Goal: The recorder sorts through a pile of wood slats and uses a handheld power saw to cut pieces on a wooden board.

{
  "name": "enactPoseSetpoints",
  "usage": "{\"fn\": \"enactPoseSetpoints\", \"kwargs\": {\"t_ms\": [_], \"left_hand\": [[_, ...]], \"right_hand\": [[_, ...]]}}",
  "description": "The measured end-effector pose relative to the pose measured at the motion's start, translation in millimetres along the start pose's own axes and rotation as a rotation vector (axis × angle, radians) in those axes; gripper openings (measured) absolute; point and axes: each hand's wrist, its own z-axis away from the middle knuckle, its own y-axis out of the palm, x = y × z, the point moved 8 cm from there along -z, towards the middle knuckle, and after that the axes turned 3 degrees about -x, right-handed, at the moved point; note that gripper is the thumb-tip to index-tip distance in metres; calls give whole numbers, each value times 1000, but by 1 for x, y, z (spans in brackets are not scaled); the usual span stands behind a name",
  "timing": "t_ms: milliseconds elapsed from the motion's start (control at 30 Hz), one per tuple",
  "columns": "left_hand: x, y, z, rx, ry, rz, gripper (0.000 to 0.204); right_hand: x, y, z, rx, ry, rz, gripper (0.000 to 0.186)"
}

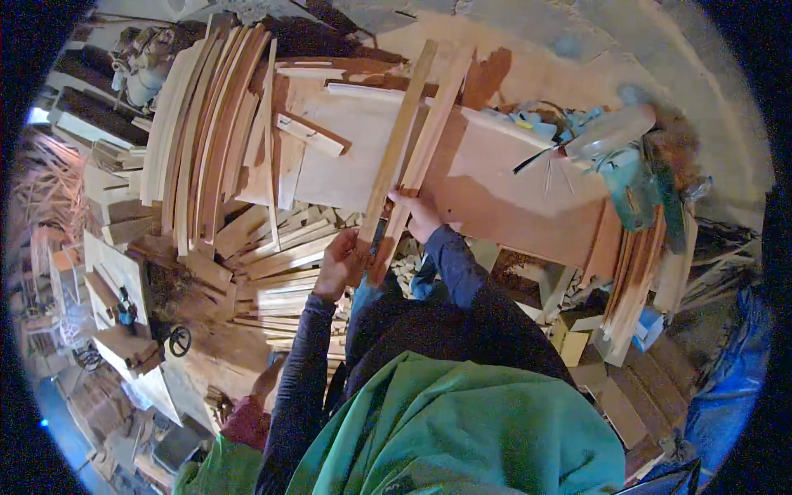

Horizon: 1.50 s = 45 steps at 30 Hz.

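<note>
Two long wooden strips (399,129) lie side by side in front of me, pointing away over the workbench with a narrow gap between them. My left hand (337,262) is closed round their near ends. Farther along, my right hand (419,213) grips the right-hand strip (437,118) from its right side, thumb on top. Something small and dark shows in the gap between the strips near my hands; its kind is not clear. Beneath the strips is the pale board top of the workbench (516,177), on which they throw shadows.
Left of the bench top stands a thick stack of long boards (198,132). Many short offcuts (285,280) lie below it. At the right are a clear plastic bottle (620,132) and more upright boards (631,272). A machine with a handwheel (180,341) and a co-worker's sleeve (246,422) are lower left.
</note>
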Motion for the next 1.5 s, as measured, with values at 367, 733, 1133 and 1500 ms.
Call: {"fn": "enactPoseSetpoints", "kwargs": {"t_ms": [367,733,1133,1500], "left_hand": [[-11,-5,-2,-49,106,-53,21],[-11,9,8,174,-198,624,40],[4,7,1,293,-159,764,45],[-11,-2,0,-146,206,-149,38]], "right_hand": [[-27,-26,-24,-55,67,-242,35],[-12,-8,-9,72,62,-161,33],[-18,-23,-19,-73,66,-118,40],[-21,-17,-17,-33,102,-218,52]]}}
